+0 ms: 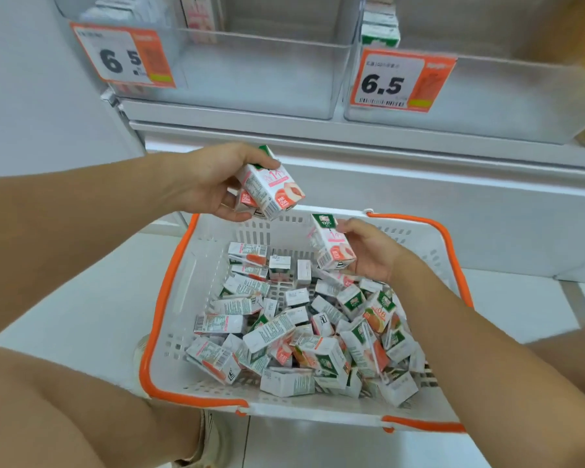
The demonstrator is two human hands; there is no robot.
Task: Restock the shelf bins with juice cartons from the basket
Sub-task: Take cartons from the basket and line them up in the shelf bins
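A white basket [196, 285] with orange handles sits on the floor, holding several small juice cartons [304, 336] piled loosely. My left hand [210, 187] grips two pink peach cartons [272, 189] above the basket's far rim. My right hand [368, 251] holds one pink peach carton [331, 246] just over the pile. Above, a clear shelf bin [257, 69] on the left holds a few cartons at its back. A second clear bin [487, 96] on the right shows green-topped cartons [380, 27] at its back.
Orange price tags reading 6.5 hang on the left bin [125, 55] and on the right bin [399, 81]. A white shelf ledge [352, 146] runs below the bins. My knees and a shoe [213, 440] sit close to the basket's near edge.
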